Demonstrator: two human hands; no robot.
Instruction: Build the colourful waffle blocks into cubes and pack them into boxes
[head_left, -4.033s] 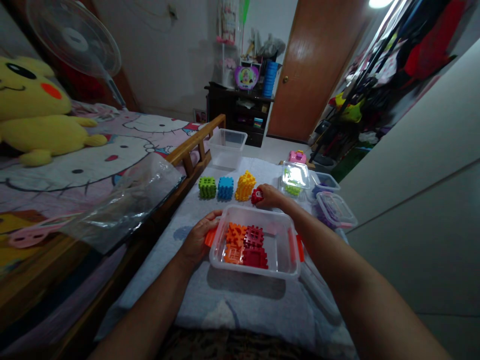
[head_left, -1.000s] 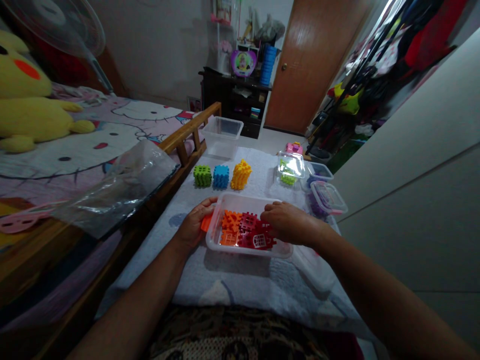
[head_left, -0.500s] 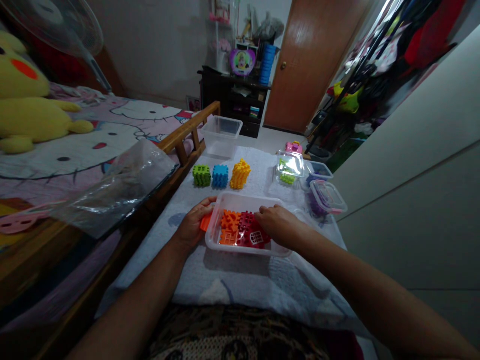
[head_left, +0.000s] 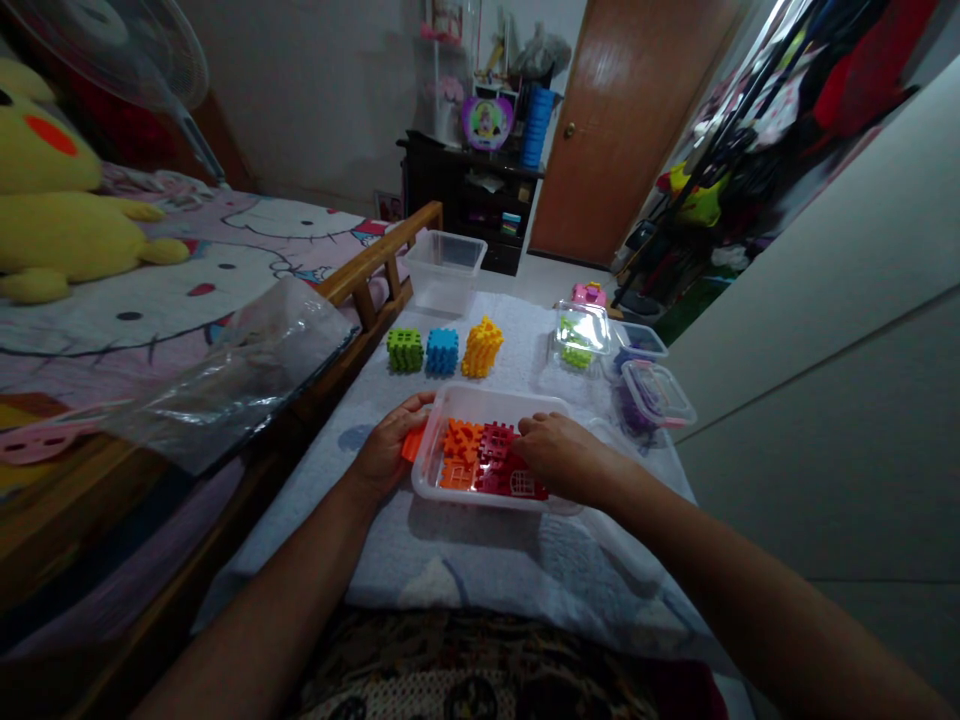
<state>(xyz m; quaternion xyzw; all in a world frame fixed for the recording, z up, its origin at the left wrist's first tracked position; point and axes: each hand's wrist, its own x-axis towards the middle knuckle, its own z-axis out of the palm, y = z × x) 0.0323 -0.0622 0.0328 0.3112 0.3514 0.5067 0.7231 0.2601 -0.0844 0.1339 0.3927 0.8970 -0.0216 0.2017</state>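
A clear plastic tub (head_left: 491, 393) stands on the cloth-covered table with orange building blocks (head_left: 459, 455) on its left side and red building blocks (head_left: 496, 445) on its right. At the tub's left wall, my left hand (head_left: 390, 440) is closed around an orange block (head_left: 412, 443). My right hand (head_left: 562, 452) reaches over the right rim, its fingers bent and pressed onto a red block with a white window (head_left: 523, 483); the fingertips are partly hidden. Behind the tub stand stacks of green blocks (head_left: 405, 350), blue blocks (head_left: 442, 352) and yellow blocks (head_left: 481, 348).
An open clear bin (head_left: 444, 275) stands at the table's far left corner. Lidded containers (head_left: 656, 392) are at the right, one holding light green pieces (head_left: 576, 352). A wooden bed rail (head_left: 382, 262) borders the left side, and a white cabinet (head_left: 825, 380) the right.
The red block with the white window has shifted right and slightly down inside the tub, with my right hand's fingers at it. My left hand stays at the tub's left wall.
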